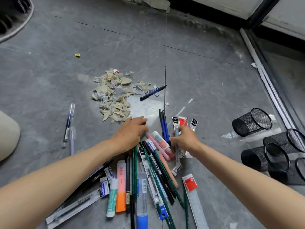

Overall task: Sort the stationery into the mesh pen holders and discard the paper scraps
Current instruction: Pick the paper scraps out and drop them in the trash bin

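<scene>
Stationery pile (pixel 148 179) sits heaped on the grey floor (pixel 49 80) right below me: pens, pencils, erasers, packets all crossed over each other. Its lower edge is cut off by the frame.

Mesh pen holders (pixel 264 157) lie tipped on their sides at the right, well apart from the pile. Three show well. A fourth at the right edge is cut off, and one (pixel 252 122) lies apart from the rest, mouth facing away.

Paper scraps (pixel 112 96) are in a loose patch on the floor beyond the pile, just past my left hand.

Pale rounded thing (pixel 8 134) at the left edge, mostly out of frame, can't tell what it is.

My left hand (pixel 130 131) is palm-down at the far end of the pile, fingers (pixel 140 120) fairly straight and side by side. Whatever is under the palm is hidden.

My right hand (pixel 184 138) is at the pile's far right, fingers (pixel 183 128) curled and pinching a pale blue pen (pixel 177 154). The hand covers its middle.

Ruler (pixel 197 207) has its bottom end cut off.

Orange highlighter (pixel 121 187) and glue stick (pixel 112 197) are side by side, partly under my left forearm.

Two clear pens (pixel 68 124) lie off at the left.

Blue marker (pixel 153 93) is alone beside the scraps.

Yellow scrap (pixel 77 55) is far off, tiny.
</scene>
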{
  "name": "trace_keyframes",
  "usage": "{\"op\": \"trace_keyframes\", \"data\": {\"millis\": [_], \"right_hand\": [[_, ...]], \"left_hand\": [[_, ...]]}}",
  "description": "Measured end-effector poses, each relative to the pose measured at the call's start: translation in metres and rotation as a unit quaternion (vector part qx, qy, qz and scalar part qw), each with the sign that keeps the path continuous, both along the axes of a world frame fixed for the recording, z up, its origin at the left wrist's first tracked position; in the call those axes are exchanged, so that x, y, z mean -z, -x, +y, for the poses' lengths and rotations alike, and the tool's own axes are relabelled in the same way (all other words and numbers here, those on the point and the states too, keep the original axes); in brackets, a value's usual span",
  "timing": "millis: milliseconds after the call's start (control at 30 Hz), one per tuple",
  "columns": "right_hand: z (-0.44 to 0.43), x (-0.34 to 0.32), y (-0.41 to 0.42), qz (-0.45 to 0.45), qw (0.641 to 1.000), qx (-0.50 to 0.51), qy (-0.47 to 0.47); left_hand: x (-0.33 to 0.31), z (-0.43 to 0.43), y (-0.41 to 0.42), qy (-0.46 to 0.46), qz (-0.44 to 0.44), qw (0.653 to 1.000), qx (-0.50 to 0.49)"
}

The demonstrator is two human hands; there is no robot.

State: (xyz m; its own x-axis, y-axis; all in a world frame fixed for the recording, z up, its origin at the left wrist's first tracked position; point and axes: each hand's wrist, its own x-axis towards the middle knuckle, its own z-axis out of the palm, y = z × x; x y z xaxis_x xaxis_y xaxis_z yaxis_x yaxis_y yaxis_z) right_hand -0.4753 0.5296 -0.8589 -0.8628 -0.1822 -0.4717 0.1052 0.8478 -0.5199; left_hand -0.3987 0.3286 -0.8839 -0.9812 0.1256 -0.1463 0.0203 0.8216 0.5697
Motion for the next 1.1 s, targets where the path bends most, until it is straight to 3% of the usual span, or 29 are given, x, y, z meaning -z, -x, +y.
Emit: {"op": "trace_keyframes", "data": {"millis": [167,300,433,567,833,967,1100], "right_hand": [[0.007,0.002,0.009,-0.002,0.999,0.033,-0.006],[0.004,-0.002,0.012,-0.019,0.999,0.026,0.002],[0.002,-0.005,0.024,0.045,0.998,0.002,-0.035],[0.0,-0.005,0.035,0.096,0.992,-0.025,-0.074],[-0.012,-0.003,0.044,0.136,0.967,-0.152,-0.153],[-0.031,0.004,0.056,0.105,0.959,-0.219,-0.146],[-0.051,0.021,0.062,0.083,0.963,-0.226,-0.118]], "left_hand": [[-0.007,0.01,0.004,-0.038,-0.014,0.999,-0.025],[-0.013,0.026,0.003,-0.007,-0.042,0.998,0.046],[-0.022,0.033,0.007,0.002,-0.047,0.994,0.102],[-0.017,0.03,0.013,0.001,-0.018,0.999,0.052],[0.003,-0.002,0.029,0.093,0.047,0.991,-0.089],[0.001,-0.021,0.043,0.106,0.027,0.989,-0.097],[-0.003,-0.023,0.073,0.146,0.068,0.98,-0.116]]}}
